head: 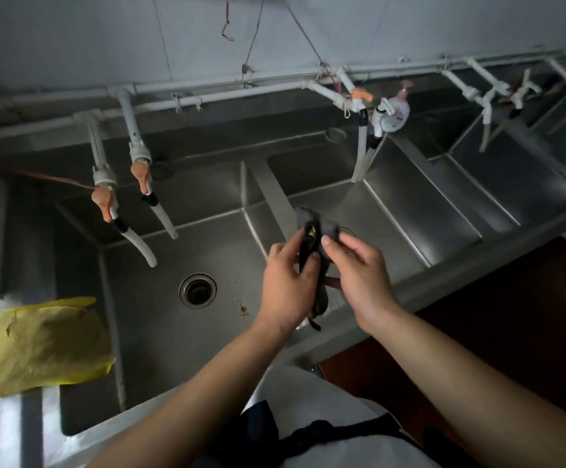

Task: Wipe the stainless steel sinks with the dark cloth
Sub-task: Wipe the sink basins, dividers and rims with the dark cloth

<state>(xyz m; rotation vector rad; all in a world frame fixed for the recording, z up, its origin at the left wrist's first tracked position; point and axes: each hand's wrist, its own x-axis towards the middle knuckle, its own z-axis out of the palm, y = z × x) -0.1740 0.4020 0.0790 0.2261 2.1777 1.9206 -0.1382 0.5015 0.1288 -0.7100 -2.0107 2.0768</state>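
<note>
Bunching the dark cloth (pixel 315 231) at frame centre, both hands, left hand (pixel 286 282) and right hand (pixel 359 271), pinch it above the stainless steel sinks (pixel 160 332), apparently readying a wiping pad.

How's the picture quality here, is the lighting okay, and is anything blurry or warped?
Head view: dim overall, with soft glare on the sink walls; the pipe rail bows from wide-angle distortion; the far-right taps are smeared; the dark cloth held by the left hand and right hand loses detail in shadow.

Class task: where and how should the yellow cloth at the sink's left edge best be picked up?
Probably pinch the yellow cloth at its crumpled right edge, which overhangs the left sink, coming from above on the basin side. That edge is free; the rest lies flat on the counter.
</note>
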